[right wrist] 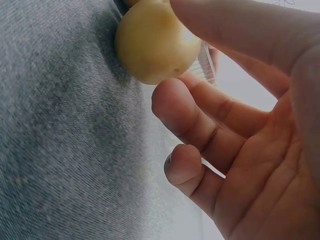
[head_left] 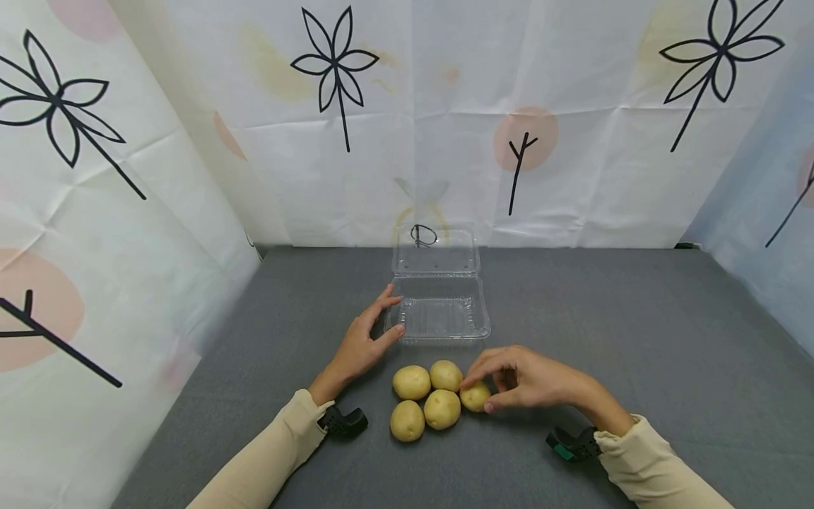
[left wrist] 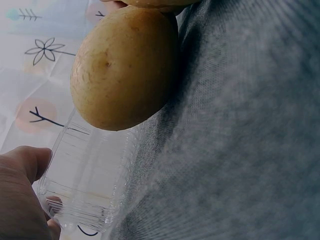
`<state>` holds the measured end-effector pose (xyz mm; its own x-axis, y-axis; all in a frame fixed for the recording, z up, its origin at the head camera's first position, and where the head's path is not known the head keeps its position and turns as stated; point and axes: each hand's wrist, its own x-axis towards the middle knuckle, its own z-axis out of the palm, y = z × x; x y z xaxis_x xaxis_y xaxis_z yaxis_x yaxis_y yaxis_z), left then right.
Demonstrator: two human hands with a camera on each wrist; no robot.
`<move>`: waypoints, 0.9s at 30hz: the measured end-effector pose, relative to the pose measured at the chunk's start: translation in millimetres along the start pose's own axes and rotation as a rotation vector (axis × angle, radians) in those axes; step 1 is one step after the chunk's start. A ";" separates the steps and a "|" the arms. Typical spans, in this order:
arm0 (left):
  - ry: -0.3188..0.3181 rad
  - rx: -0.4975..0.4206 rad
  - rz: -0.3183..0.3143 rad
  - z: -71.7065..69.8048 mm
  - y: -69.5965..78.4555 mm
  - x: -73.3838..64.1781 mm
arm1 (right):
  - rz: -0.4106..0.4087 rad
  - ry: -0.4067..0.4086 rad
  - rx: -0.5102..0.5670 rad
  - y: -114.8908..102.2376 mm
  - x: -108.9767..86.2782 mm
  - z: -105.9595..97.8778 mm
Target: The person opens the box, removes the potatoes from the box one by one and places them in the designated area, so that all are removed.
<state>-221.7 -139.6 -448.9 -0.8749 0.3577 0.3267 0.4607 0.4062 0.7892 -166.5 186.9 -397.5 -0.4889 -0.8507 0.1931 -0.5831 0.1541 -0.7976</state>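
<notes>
Several yellow potatoes lie grouped on the grey cloth, among them a front left potato (head_left: 407, 421) and a back left potato (head_left: 411, 382). My right hand (head_left: 531, 378) has its thumb and curled fingers around the rightmost potato (head_left: 475, 397), which still sits against the group. In the right wrist view, the thumb and some fingertips meet that potato (right wrist: 157, 42). Behind the group stands a clear plastic clamshell container (head_left: 439, 311), its lid (head_left: 435, 251) folded back. My left hand (head_left: 364, 346) rests at its left edge with fingers extended and spread. A potato (left wrist: 125, 70) looms large in the left wrist view.
A grey cloth (head_left: 604, 318) covers the table. White printed curtains (head_left: 445, 141) hang along the back and both sides, and the container's raised lid is near the back one. Black wrist devices (head_left: 343, 422) sit under both wrists.
</notes>
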 end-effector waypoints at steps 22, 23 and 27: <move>0.004 0.010 0.012 -3.0 -6.6 0.1 | 0.027 0.234 -0.074 -4.6 1.5 -6.9; 0.008 0.010 0.017 -2.9 -6.9 -0.2 | 0.017 0.252 -0.083 -4.4 1.4 -7.2; 0.022 0.003 0.026 -2.5 -8.6 -0.4 | -0.041 0.358 -0.150 -4.8 1.3 -10.7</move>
<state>-225.7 -145.4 -454.5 -0.8657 0.3493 0.3586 0.4838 0.3994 0.7787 -171.2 190.4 -387.4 -0.6434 -0.6324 0.4314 -0.6822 0.2180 -0.6979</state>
